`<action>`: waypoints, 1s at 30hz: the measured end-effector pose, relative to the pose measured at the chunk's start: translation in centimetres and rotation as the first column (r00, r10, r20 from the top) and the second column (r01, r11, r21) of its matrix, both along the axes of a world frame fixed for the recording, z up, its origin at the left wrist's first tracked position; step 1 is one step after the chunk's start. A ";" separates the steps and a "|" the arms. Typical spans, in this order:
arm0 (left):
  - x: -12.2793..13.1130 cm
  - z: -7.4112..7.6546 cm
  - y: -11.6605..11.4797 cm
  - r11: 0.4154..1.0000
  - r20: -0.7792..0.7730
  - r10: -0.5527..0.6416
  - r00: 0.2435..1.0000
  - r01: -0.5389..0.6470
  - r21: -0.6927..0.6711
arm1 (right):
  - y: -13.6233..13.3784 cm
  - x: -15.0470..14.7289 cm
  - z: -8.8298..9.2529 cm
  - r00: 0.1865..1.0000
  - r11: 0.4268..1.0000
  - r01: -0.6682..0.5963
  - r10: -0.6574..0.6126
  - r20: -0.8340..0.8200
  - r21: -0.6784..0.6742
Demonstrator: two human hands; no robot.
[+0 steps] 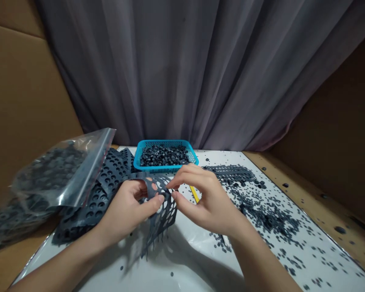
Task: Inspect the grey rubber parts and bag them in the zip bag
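Observation:
Over the white table, my left hand (132,205) grips a dark, flexible rubber sheet (167,213) full of punched round holes, its thumb on the near face. The sheet bends and hangs down, with thin strands along its lower edge. My right hand (202,196) comes in from the other side, thumb and forefinger pinched close together at the sheet's edge. Whatever lies between those fingertips is too small to make out. Just behind the right hand, part of a yellow strip-like object (194,194) shows; the rest is hidden.
A blue basket (136,162) of small black pieces stands behind my hands. At left lie unpunched sheets with round bumps (94,211) and a clear zip bag (63,174) of dark parts. A perforated strip (231,173) and scattered black discs (270,219) cover the right. Cardboard walls flank the table.

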State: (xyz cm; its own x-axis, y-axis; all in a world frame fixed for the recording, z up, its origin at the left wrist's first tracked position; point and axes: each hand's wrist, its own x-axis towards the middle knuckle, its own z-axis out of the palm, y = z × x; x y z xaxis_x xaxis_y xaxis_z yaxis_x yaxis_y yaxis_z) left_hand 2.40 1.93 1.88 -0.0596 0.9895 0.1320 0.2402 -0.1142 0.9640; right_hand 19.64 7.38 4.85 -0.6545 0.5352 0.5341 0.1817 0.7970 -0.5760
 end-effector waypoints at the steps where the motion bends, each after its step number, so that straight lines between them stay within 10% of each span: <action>1: 0.0 0.1 0.0 1.000 0.002 -0.020 1.000 0.020 -0.010 | 0.0 -0.1 -0.1 1.000 1.000 -0.001 0.000 0.015 0.016; 30: 0.1 0.6 0.0 0.988 -0.109 -0.104 0.989 0.090 -0.123 | 0.6 -0.3 -0.7 0.945 0.946 0.097 -0.185 0.271 0.309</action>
State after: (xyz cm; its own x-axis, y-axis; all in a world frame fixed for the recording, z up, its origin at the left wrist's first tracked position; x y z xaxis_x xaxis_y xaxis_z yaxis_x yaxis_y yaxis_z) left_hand 2.53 1.98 2.50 0.0463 0.9988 0.0153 0.3434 -0.0303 0.9387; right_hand 19.37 8.00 4.16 -0.7339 0.4855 0.4750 0.4294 0.8735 -0.2294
